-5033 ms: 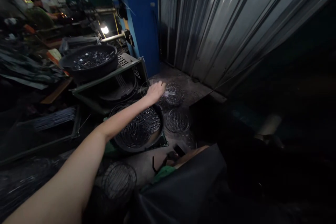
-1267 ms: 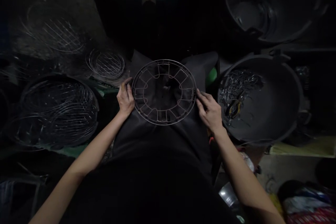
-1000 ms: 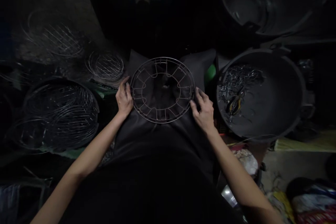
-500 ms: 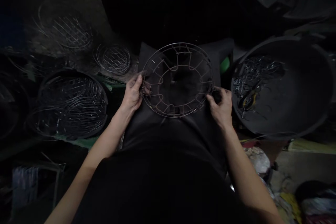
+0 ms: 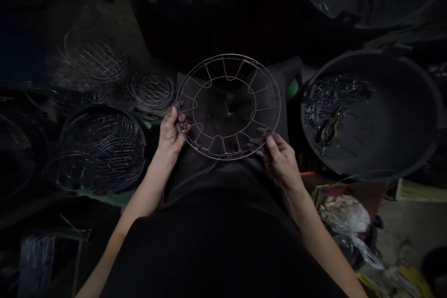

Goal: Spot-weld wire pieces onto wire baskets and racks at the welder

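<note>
Over my lap I hold a round wire frame (image 5: 228, 157), made of thin metal rings joined by looped wire spokes around an open centre. My left hand (image 5: 172, 130) grips its left rim, thumb on top and fingers curled beneath. On the lower right of the rim, my right hand (image 5: 277, 153) pinches the wire, its fingertips showing through from below. Dark cloth covers my lap (image 5: 216, 181) under the frame.
To my left stands a dark basin (image 5: 101, 149) heaped with wire rings. Behind it lie a wire grid disc (image 5: 152, 89) and more wire pieces (image 5: 101, 60). On the right, a wide black tub (image 5: 391, 121) holds small bent wires and yellow-handled pliers (image 5: 330, 130). Plastic bags (image 5: 344, 214) lie below it.
The wire frame has turned and tilted between my hands and shifted slightly left. My right hand has moved down and left along the rim; my left hand is a little lower.
</note>
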The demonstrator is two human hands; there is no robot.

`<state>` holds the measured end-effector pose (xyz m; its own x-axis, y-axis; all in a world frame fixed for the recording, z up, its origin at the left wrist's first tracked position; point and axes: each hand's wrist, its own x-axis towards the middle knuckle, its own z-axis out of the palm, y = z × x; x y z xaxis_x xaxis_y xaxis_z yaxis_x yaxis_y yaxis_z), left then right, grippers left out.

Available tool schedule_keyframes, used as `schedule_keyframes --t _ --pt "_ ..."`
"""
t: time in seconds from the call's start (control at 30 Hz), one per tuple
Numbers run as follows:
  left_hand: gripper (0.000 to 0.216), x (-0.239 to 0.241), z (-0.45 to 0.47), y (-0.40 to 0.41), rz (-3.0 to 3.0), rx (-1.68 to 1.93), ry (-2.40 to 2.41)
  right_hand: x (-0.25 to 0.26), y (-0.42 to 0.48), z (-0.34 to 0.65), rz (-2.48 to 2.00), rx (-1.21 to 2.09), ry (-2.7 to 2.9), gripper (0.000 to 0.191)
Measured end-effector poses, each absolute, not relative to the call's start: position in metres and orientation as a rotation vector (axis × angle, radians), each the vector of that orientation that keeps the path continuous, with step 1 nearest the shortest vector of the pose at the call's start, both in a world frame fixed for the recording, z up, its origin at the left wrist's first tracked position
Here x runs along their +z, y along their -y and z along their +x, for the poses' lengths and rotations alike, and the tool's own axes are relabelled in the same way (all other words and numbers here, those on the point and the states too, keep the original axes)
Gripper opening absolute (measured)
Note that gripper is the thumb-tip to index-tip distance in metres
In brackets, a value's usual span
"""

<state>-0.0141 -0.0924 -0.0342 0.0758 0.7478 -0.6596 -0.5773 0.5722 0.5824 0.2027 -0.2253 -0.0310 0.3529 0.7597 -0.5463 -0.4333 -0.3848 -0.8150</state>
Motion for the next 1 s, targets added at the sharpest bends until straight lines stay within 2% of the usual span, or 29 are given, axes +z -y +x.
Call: schedule_keyframes --t 0.27,0.43,0.53,0.63,0.83,1.0 --pt "0.014 -0.058 -0.008 0.125 0.024 0.983 -1.188 -0.036 0.250 0.204 -1.447 1.311 0.295 0.040" --pt "0.011 -0.062 -0.006 0.134 0.046 0.985 -1.190 -0.032 0.263 0.199 -1.530 1.454 0.420 0.072" --pt "0.008 -0.063 -0.010 0.139 0.112 0.943 -1.220 -0.034 0.270 0.196 -1.604 1.425 0.437 0.077" --pt "0.014 -0.060 -0.014 0.143 0.184 0.882 -1.204 -0.038 0.278 0.194 -1.609 1.384 0.421 0.072" --pt "0.028 -0.043 -0.015 0.122 0.265 1.009 -1.098 -0.041 0.264 0.223 -1.411 1.426 0.580 0.047" --pt "0.040 -0.025 -0.007 0.100 0.518 1.125 -1.123 -0.010 0.213 0.254 -1.464 1.025 0.864 0.038"
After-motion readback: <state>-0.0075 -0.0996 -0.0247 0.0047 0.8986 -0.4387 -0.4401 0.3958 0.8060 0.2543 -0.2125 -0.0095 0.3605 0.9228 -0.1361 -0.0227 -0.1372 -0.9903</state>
